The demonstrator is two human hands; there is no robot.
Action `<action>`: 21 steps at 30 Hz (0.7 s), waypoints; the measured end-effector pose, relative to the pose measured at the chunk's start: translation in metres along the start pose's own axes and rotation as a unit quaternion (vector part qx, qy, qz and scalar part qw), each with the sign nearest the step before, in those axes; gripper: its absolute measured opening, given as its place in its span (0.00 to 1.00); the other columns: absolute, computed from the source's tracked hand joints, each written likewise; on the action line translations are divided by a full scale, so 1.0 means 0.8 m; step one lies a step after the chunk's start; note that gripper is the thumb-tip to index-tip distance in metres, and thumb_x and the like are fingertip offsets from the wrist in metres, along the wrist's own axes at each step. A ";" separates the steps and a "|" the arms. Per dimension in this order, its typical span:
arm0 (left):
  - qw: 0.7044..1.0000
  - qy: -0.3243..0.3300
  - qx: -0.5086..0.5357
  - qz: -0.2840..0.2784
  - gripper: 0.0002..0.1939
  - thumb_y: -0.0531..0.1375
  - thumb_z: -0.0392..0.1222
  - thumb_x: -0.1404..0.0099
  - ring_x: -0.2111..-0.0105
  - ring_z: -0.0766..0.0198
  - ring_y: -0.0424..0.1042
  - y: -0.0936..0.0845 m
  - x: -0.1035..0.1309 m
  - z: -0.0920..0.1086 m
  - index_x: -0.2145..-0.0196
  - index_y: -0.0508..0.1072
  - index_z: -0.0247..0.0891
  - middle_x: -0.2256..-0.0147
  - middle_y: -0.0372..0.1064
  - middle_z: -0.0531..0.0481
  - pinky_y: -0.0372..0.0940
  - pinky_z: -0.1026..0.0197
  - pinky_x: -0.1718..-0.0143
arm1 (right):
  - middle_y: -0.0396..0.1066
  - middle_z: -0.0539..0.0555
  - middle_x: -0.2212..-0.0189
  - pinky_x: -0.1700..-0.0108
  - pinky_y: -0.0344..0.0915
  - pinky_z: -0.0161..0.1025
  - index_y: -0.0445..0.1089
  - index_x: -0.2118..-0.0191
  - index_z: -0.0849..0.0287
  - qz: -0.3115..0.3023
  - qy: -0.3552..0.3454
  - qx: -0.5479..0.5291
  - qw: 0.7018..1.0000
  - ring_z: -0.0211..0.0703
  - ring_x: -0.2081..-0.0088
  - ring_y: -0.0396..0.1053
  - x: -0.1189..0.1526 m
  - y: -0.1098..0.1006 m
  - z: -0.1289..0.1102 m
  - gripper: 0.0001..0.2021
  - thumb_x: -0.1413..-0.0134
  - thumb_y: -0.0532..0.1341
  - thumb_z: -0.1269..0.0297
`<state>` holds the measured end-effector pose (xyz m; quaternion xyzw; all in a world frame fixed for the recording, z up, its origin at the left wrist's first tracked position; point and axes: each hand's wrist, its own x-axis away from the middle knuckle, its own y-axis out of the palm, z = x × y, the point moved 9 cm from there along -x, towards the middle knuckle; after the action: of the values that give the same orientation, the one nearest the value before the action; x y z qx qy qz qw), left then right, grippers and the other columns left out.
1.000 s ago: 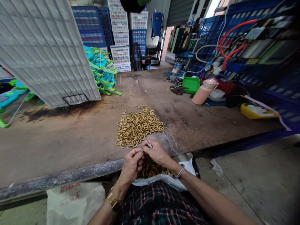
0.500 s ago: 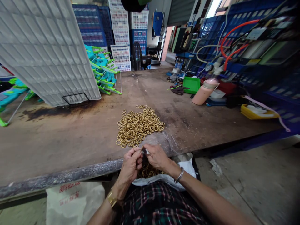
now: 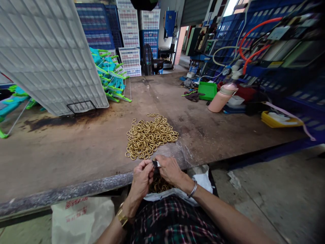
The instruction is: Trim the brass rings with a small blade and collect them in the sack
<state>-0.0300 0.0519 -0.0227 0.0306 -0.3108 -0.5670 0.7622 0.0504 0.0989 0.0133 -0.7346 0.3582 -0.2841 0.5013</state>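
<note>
A pile of brass-coloured rings lies on the brown table near its front edge. Just in front of the pile, my left hand pinches a small dark piece between thumb and fingers. My right hand meets it from the right, its fingers closed on a small white item that touches the dark piece. What exactly these are is too small to tell. Beneath both hands, more rings fill an open white bag on the lap.
A grey ribbed panel leans at the left beside turquoise and green frames. At the right stand a pink bottle, a green tray and a yellow tray. A printed bag hangs below the table edge.
The dark piece between my fingertips now shows more clearly. My hands stay almost in place, with only a slight shift of the right wrist. The ring pile looks the same.
</note>
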 end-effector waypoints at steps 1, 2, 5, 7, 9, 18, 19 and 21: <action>1.000 0.001 -0.003 0.000 0.16 0.65 0.48 0.54 0.87 0.78 0.50 0.000 0.000 0.000 0.75 0.64 0.37 0.83 0.57 0.60 0.41 0.73 0.88 | 0.71 0.56 0.68 0.70 0.50 0.35 0.65 0.61 0.60 0.001 0.003 0.004 1.000 0.41 0.68 0.67 0.000 0.000 0.001 0.12 0.51 0.50 0.75; 1.000 0.003 -0.006 0.000 0.16 0.65 0.48 0.54 0.87 0.78 0.50 -0.001 -0.001 0.000 0.75 0.64 0.37 0.83 0.57 0.60 0.41 0.73 0.88 | 0.71 0.56 0.68 0.70 0.50 0.35 0.65 0.61 0.60 0.002 0.004 0.006 1.000 0.42 0.68 0.67 0.000 0.001 0.001 0.12 0.51 0.50 0.75; 1.000 0.003 -0.010 -0.001 0.16 0.65 0.48 0.54 0.87 0.77 0.50 -0.003 -0.002 0.001 0.75 0.64 0.37 0.83 0.57 0.60 0.42 0.73 0.88 | 0.72 0.56 0.69 0.70 0.50 0.35 0.65 0.62 0.61 -0.006 0.001 0.006 1.000 0.42 0.68 0.68 -0.001 0.004 0.000 0.11 0.51 0.51 0.74; 1.000 0.003 -0.010 -0.007 0.15 0.65 0.48 0.54 0.87 0.77 0.50 -0.002 0.001 0.002 0.75 0.64 0.37 0.83 0.57 0.60 0.42 0.72 0.88 | 0.72 0.56 0.69 0.71 0.51 0.35 0.65 0.62 0.61 -0.019 0.001 0.003 1.000 0.42 0.68 0.68 -0.002 0.007 0.002 0.11 0.50 0.51 0.74; 1.000 -0.001 -0.009 -0.029 0.14 0.65 0.46 0.54 0.87 0.77 0.50 0.004 0.008 0.003 0.76 0.64 0.36 0.84 0.57 0.60 0.42 0.72 0.88 | 0.72 0.57 0.69 0.71 0.51 0.35 0.65 0.62 0.61 -0.033 0.019 0.007 0.999 0.42 0.69 0.68 -0.004 0.009 0.012 0.11 0.50 0.50 0.74; 0.964 -0.234 0.058 -0.108 0.13 0.65 0.39 0.53 0.87 0.77 0.54 0.028 0.050 -0.075 0.77 0.62 0.35 0.83 0.60 0.56 0.40 0.74 0.88 | 0.72 0.55 0.67 0.67 0.53 0.33 0.63 0.59 0.60 0.056 0.060 0.002 0.997 0.40 0.65 0.68 -0.028 -0.008 0.045 0.11 0.48 0.50 0.73; 0.957 -0.267 0.073 -0.086 0.12 0.64 0.38 0.52 0.87 0.77 0.55 0.022 0.048 -0.089 0.76 0.62 0.35 0.82 0.62 0.55 0.41 0.74 0.88 | 0.72 0.55 0.66 0.67 0.53 0.33 0.63 0.58 0.59 0.066 0.059 -0.007 0.996 0.40 0.65 0.68 -0.031 -0.008 0.044 0.11 0.48 0.51 0.73; 0.942 -0.315 0.110 -0.040 0.09 0.62 0.37 0.48 0.86 0.75 0.58 0.009 0.044 -0.111 0.76 0.64 0.34 0.82 0.63 0.53 0.45 0.74 0.88 | 0.72 0.54 0.65 0.67 0.52 0.32 0.61 0.56 0.58 0.075 0.065 -0.015 0.995 0.39 0.64 0.68 -0.038 -0.004 0.043 0.12 0.47 0.51 0.72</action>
<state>0.0272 -0.0038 -0.0755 -0.0539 -0.5941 -0.5398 0.5939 0.0602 0.1426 0.0030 -0.6931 0.4482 -0.2879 0.4857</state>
